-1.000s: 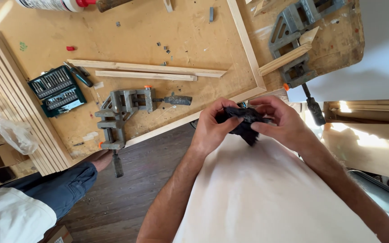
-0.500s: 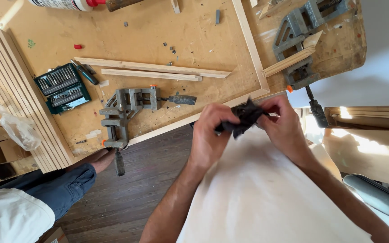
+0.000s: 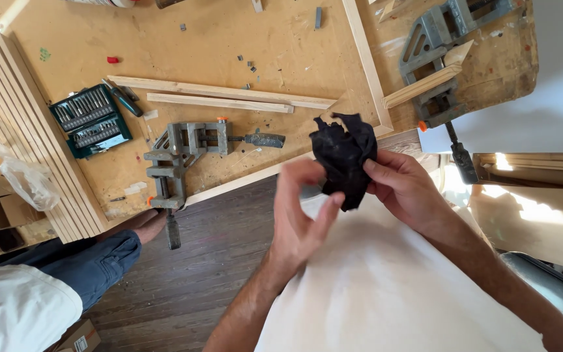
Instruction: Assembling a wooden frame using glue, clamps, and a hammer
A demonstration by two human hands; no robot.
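Observation:
A crumpled black cloth (image 3: 345, 155) hangs in front of me, over the near edge of a plywood workbench (image 3: 229, 39). My right hand (image 3: 406, 189) grips the cloth at its right side, thumb and fingers closed on it. My left hand (image 3: 302, 215) is just left of and below the cloth, fingers curled and spread, with one fingertip near the cloth's lower end. I cannot tell whether that fingertip touches it.
On the bench lie a grey corner clamp (image 3: 180, 156), a second clamp (image 3: 434, 58) holding a wooden frame corner, two wood strips (image 3: 219, 94), a green case of bits (image 3: 90, 120) and stacked slats (image 3: 27, 143). Another person's leg (image 3: 79, 267) stands at lower left.
Both hands were closed together on the black cloth. Now my left hand has come off and dropped lower, while my right hand holds the cloth up, partly unfolded.

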